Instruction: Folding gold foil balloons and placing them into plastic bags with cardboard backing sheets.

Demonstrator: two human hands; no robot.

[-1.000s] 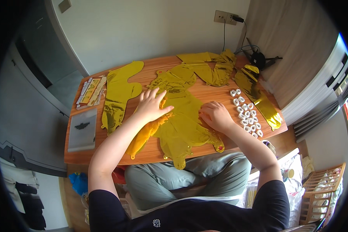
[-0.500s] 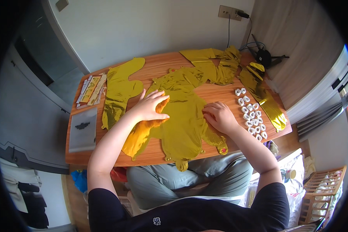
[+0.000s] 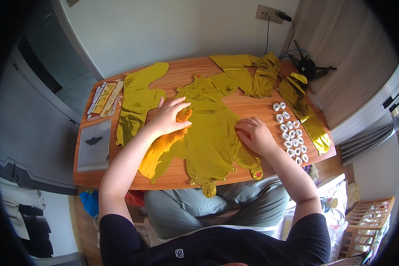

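Sitting at the near edge of a wooden table [image 3: 248,104], the person leans both forearms in from the lower part of the frame over a flat gold foil balloon [image 3: 210,137] spread across the table's middle. The balloon's lowest tab hangs just past the near table edge, above the person's grey trousers.

The left hand [image 3: 170,117], left of centre, lies flat on the foil with fingers spread and released, pressing where the sheet shows an orange sheen. The right hand [image 3: 252,133], right of centre, rests on the balloon's right side with fingers curled under in a loose fist; whether it pinches the foil cannot be told.

Just right of that hand, a cluster of small white rings [image 3: 290,133] lies in loose rows on bare wood, and beyond them a folded gold strip [image 3: 308,117] runs along the right edge to the near corner. At the lower left of the table a clear bag [image 3: 94,144] lies flat by the left edge, with a stack of flat packets [image 3: 104,98] above it and another gold foil piece [image 3: 137,99] between them and the left hand.

Farther back, crumpled gold foil [image 3: 252,73] fills the far edge, beside a black pump [image 3: 306,66] at the upper right corner. Open wood remains between the balloon and the rings.
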